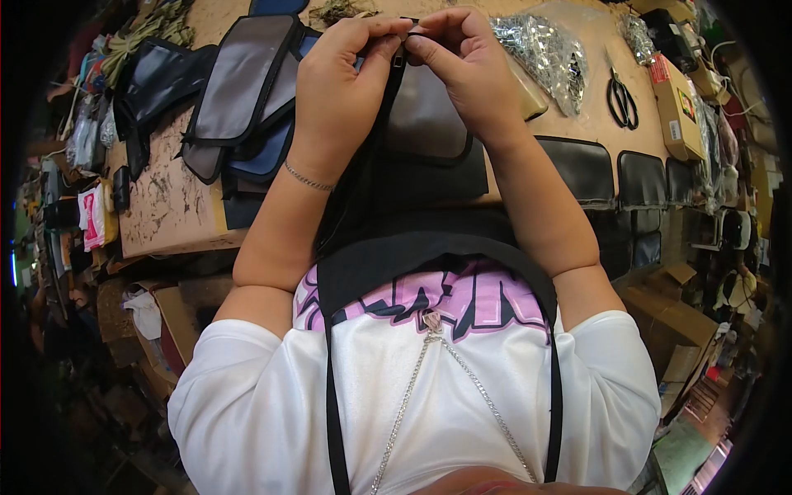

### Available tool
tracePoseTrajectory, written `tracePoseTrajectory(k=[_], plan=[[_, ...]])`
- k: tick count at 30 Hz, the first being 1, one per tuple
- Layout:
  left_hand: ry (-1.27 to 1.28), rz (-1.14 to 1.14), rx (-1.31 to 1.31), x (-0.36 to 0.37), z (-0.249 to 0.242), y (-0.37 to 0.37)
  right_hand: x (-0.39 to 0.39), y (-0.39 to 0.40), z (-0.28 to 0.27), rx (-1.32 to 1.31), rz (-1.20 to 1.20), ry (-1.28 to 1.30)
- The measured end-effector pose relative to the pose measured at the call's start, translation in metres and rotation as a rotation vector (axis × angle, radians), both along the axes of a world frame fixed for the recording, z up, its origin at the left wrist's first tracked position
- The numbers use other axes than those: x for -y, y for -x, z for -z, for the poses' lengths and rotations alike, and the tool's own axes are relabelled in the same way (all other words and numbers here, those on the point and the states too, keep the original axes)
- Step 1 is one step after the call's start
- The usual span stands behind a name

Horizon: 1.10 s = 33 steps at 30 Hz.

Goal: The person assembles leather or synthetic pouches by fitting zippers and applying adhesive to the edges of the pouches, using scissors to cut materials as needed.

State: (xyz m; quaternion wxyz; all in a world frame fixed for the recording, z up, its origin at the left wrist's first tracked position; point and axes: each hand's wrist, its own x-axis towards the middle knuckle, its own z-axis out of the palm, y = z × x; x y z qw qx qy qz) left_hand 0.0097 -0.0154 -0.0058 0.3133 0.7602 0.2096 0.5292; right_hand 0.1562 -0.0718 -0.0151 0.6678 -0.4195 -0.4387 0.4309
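Observation:
At the top of the view my left hand (346, 78) and my right hand (472, 74) meet, thumbs and fingertips pinched together on a narrow black strip (384, 124). The strip hangs down from the fingertips toward my apron. A small metallic piece (399, 60) shows on it just below the left fingertips; its exact kind is too small to tell. Beneath my hands lies a brown panel with black edging (425, 115). Left of my left hand is a stack of similar brown panels (246, 74) and blue panels (268, 150).
Black-handled scissors (622, 103) lie on the right of the worktable (165, 202). A clear bag of shiny metal pieces (544, 58) sits behind my right hand. Black panels (577, 169) line the front right edge, near a cardboard box (678, 111).

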Motion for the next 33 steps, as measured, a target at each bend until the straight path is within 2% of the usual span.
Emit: tracePoseTrajectory(k=[4, 9, 15, 18, 24, 33], plan=[[0.095, -0.026, -0.061, 0.013, -0.010, 0.002, 0.004, 0.008, 0.001, 0.122, 0.127, -0.040], [0.021, -0.081, -0.096, 0.013, -0.007, 0.004, 0.003, 0.012, 0.008, 0.210, 0.203, -0.096], [-0.081, -0.101, -0.096, 0.015, -0.007, 0.001, 0.013, 0.019, -0.007, 0.278, 0.232, -0.063], [-0.083, -0.120, -0.117, 0.014, -0.006, 0.002, 0.008, 0.012, 0.004, 0.325, 0.226, -0.192], [-0.085, -0.169, -0.172, 0.013, -0.007, 0.002, 0.011, 0.009, 0.001, 0.455, 0.237, -0.183], [-0.104, -0.217, -0.184, 0.009, 0.004, 0.002, 0.009, 0.011, 0.001, 0.441, 0.258, -0.237]])
